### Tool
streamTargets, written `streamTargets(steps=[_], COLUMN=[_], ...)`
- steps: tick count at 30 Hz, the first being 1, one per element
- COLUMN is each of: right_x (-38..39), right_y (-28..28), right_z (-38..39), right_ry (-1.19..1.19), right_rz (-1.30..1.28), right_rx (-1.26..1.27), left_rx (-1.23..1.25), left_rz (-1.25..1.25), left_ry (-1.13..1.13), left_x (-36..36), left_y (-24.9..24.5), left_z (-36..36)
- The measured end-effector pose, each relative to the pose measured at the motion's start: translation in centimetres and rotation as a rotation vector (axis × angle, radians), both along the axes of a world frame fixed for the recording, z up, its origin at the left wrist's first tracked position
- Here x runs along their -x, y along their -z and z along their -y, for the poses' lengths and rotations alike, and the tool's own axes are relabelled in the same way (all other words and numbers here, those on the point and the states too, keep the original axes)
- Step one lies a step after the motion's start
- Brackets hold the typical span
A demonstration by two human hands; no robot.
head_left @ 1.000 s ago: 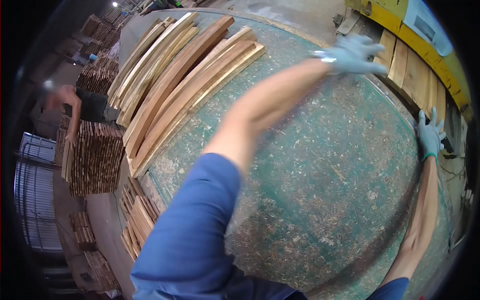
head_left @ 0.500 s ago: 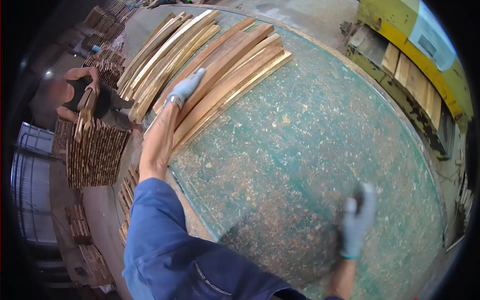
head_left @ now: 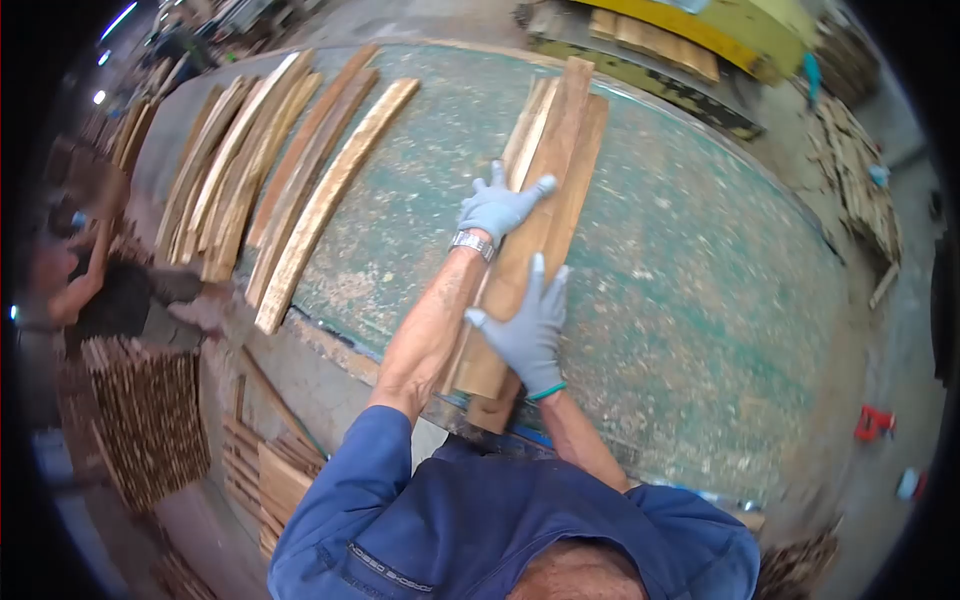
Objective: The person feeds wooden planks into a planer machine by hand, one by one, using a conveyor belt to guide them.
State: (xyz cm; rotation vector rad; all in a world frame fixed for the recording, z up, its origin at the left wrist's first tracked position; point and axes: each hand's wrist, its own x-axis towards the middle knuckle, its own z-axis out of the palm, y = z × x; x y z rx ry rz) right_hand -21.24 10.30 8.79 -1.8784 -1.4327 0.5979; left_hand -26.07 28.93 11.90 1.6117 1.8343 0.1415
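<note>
A small bunch of curved wooden slats (head_left: 518, 264) lies on the green worktable (head_left: 690, 300), overlapping one another with their near ends at the table's front edge. My left hand (head_left: 500, 207), in a light grey glove with a watch at the wrist, rests across the middle of the bunch, fingers spread. Closer to me, my right hand (head_left: 532, 335), gloved alike, is laid on the nearer part of the slats, its fingers apart. Neither hand is wrapped round a slat. To the left, a single pale-edged slat (head_left: 335, 205) lies apart from the bunch.
More curved slats (head_left: 215, 165) lie side by side on the table's left part. A person (head_left: 110, 290) stands at the left behind stacked wood (head_left: 150, 420). A yellow-green machine (head_left: 740, 30) with boards stands beyond the far edge. A red tool (head_left: 875, 423) lies at the right.
Several slats now lie apart from the row, farther right under my hands. My right hand has come from the bare tabletop onto them. The view has shifted right.
</note>
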Motion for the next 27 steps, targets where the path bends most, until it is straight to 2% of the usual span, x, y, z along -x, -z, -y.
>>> streamTargets(steps=[2,5,8,11,12,16,19,20,23,25,26,27], right_x=[-3.9,-8.5,-15.0,-18.8,-19.0,-17.3,-16.4,-15.7,-13.6,-11.8,-11.5,-10.9], right_y=[-0.2,-0.9,2.3,4.2,4.7,5.4,6.3,6.2,6.0,7.3,7.9,7.1], right_z=[1.0,3.1,5.1,8.3,9.3,14.0,15.2,15.2,13.3,12.0,11.4,10.8], right_ry=[0.08,0.254,0.393,0.295,0.323,0.482,0.514,0.511,0.49,0.456,0.439,0.445], right_rz=[0.037,0.355,0.082,-0.105,-0.183,0.35,0.472,0.467,0.447,0.414,0.281,0.346], right_rx=[0.046,0.187,0.259,-0.143,-0.269,0.037,0.034,0.053,0.047,-0.01,-0.031,-0.037], left_rx=[-0.025,-0.058,-0.167,-0.306,-0.343,-0.462,-0.415,-0.363,-0.357,-0.433,-0.519,-0.604], left_rz=[0.01,-0.178,-0.169,-0.131,-0.145,-0.357,-0.023,0.005,-0.226,-0.259,-0.245,-0.233], left_ry=[0.199,0.355,0.39,0.351,0.341,0.209,0.289,0.271,0.307,0.358,0.353,0.348], left_x=[-3.6,-7.6,-8.4,-6.8,-6.0,-3.4,1.4,2.2,0.1,-2.9,-4.0,-5.0], left_y=[-0.5,-2.4,0.5,2.8,3.9,5.2,6.6,6.7,3.7,3.3,4.1,4.8], left_z=[2.5,6.8,8.6,8.0,7.3,5.5,2.7,2.1,4.4,7.4,7.7,7.8])
